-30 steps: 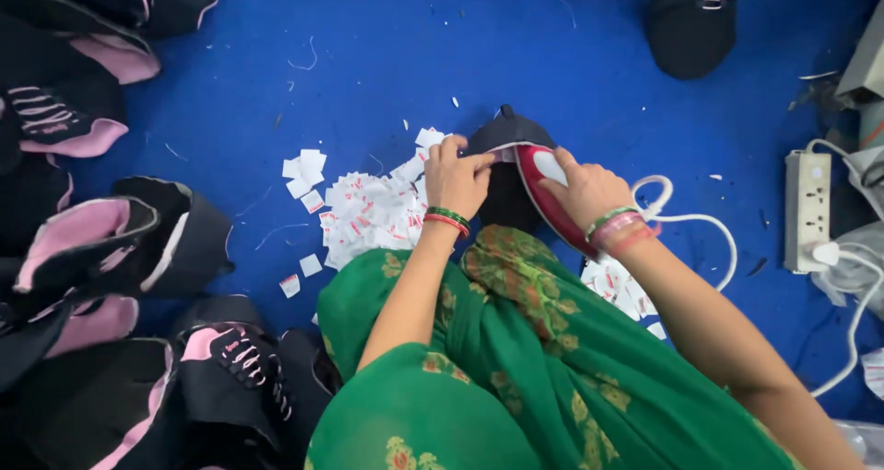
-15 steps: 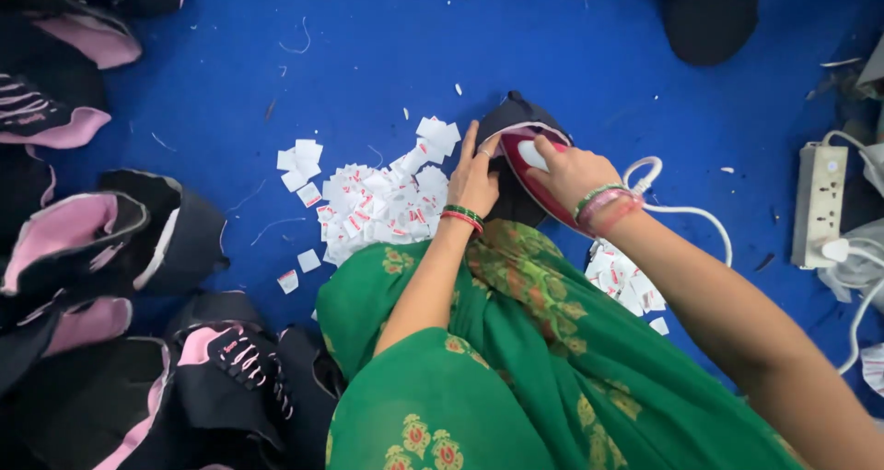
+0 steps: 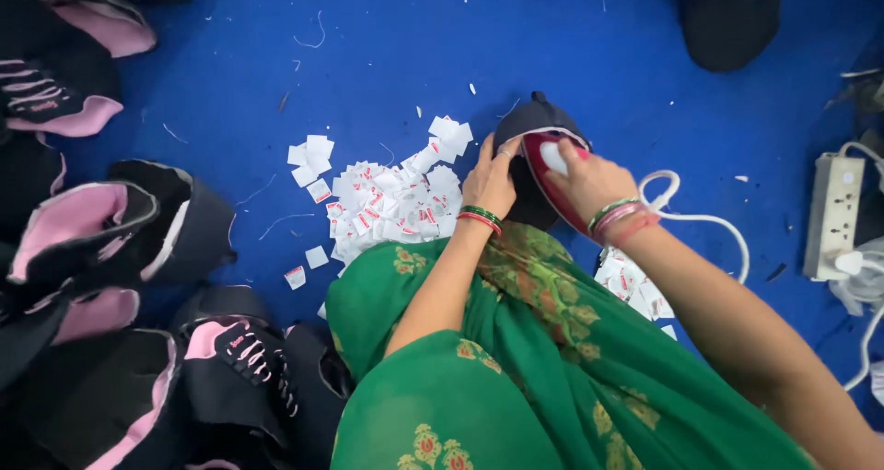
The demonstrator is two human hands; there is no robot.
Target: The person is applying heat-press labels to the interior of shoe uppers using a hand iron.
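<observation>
My right hand (image 3: 589, 183) grips the handle of a red electric iron (image 3: 550, 171) that presses down on a dark shoe upper (image 3: 534, 120) lying on the blue floor. My left hand (image 3: 491, 183) rests flat on the left side of that upper, fingers together, holding it down. A white cord (image 3: 700, 217) runs from the iron off to the right. A heap of small white labels with red print (image 3: 387, 203) lies just left of my left hand. My green patterned garment (image 3: 516, 359) covers my lap below.
Black and pink shoe uppers (image 3: 92, 221) are piled along the left edge and lower left. Another black upper (image 3: 732, 14) lies at the top right. A white power strip (image 3: 833, 212) with a plug sits at the right edge. More labels (image 3: 635, 281) lie under my right forearm.
The view has drifted a little, so the iron, upper and labels sit slightly higher and further right. Both hands keep the same hold on the iron and the upper.
</observation>
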